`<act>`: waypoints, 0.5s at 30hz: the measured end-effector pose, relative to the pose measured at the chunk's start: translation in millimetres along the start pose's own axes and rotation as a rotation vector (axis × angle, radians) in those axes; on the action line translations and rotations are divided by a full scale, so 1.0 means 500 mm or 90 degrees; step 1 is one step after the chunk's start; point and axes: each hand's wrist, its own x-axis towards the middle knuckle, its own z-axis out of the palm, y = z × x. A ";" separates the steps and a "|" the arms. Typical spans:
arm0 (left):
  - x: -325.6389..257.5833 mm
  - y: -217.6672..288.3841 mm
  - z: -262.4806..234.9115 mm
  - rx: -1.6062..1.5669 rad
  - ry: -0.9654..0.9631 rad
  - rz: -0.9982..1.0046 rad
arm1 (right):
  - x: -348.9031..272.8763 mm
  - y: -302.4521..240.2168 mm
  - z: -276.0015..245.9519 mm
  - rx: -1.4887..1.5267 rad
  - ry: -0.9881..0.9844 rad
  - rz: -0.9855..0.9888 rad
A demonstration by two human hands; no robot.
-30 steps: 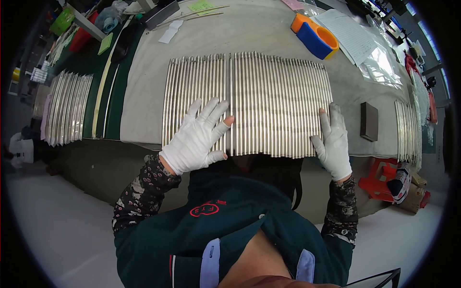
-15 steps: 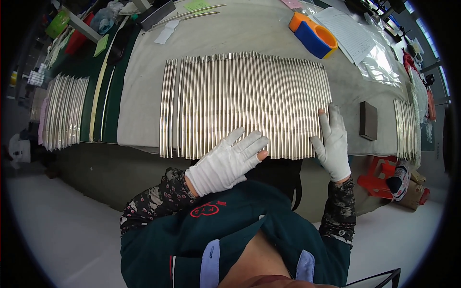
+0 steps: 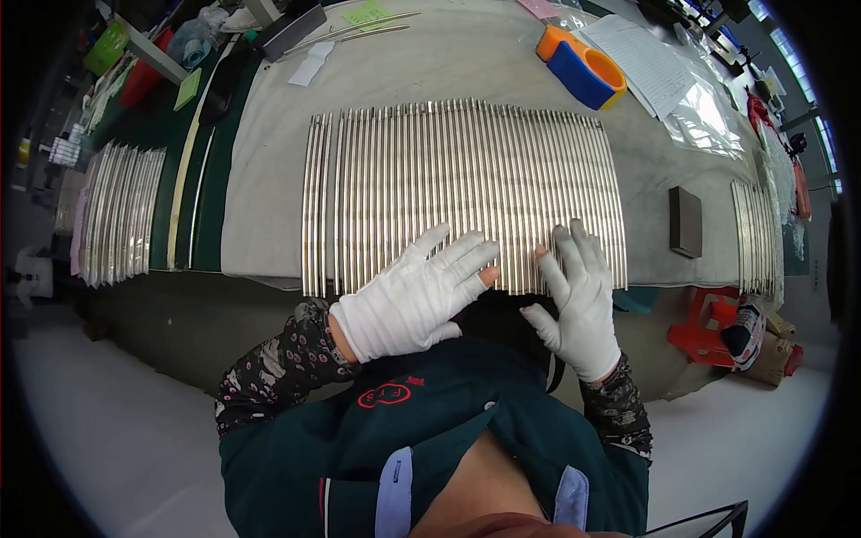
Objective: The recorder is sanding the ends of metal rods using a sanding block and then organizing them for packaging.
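A wide row of thin shiny metal rods (image 3: 457,170) lies side by side on a grey cloth-covered table (image 3: 269,161). My left hand (image 3: 417,296), in a white glove, rests flat with fingers spread on the near ends of the rods at the middle. My right hand (image 3: 578,300), also gloved, lies flat on the near ends toward the row's right side. The two hands are close together, fingertips almost meeting. Neither hand grips a rod. Two or three rods at the row's left end (image 3: 314,206) sit slightly apart from the rest.
An orange and blue tape holder (image 3: 581,67) and papers (image 3: 646,63) lie at the far right. A dark block (image 3: 686,221) sits right of the rods. More rod bundles lie at the far left (image 3: 117,211) and far right (image 3: 753,233). A red stool (image 3: 708,332) stands below.
My left hand slid right along the rods' near ends to the middle. My right hand moved left from the row's right edge. The gap in the row has closed.
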 end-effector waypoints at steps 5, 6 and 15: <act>0.015 -0.070 -0.096 0.123 0.009 -0.059 | 0.007 -0.050 0.021 0.049 -0.019 -0.053; 0.025 -0.096 -0.104 0.135 0.030 -0.067 | 0.012 -0.057 0.027 0.027 0.018 -0.060; 0.195 -0.300 -0.067 0.072 0.133 -0.251 | 0.040 -0.070 0.098 -0.047 0.168 -0.077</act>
